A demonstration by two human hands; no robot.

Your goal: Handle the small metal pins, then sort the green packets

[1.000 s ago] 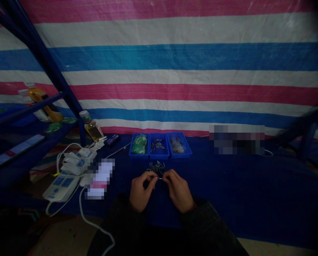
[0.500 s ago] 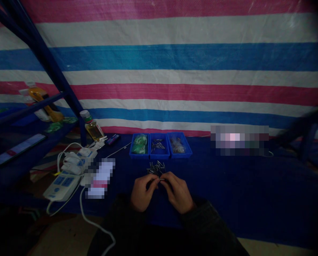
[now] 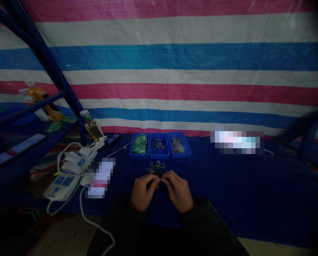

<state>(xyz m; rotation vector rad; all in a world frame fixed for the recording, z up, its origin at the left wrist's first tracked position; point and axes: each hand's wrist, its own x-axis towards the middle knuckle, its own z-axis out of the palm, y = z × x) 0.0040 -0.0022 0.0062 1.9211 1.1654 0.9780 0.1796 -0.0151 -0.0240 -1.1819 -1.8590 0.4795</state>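
Observation:
My left hand (image 3: 143, 193) and my right hand (image 3: 179, 192) meet at their fingertips over the blue tabletop. Each is closed in a pinch, and what lies between the fingers is too small to make out. Just beyond them is a pile of thin dark metal pins (image 3: 156, 167). Behind the pile stand three blue trays side by side: the left tray (image 3: 139, 156) holds green packets, the middle tray (image 3: 159, 156) has a few metal pins, and the right tray (image 3: 181, 155) contains clear plastic bags.
At the left lie a power strip (image 3: 57, 188) with plugs and white cables, a blurred phone (image 3: 101, 177) and a bottle (image 3: 93, 128). A blue metal frame (image 3: 49, 67) rises there. A pixelated device (image 3: 237, 140) lies at the back right.
The fingers of my right hand have shifted slightly, and the small metal piece seen between my fingertips before is now hidden. My left hand stays in place.

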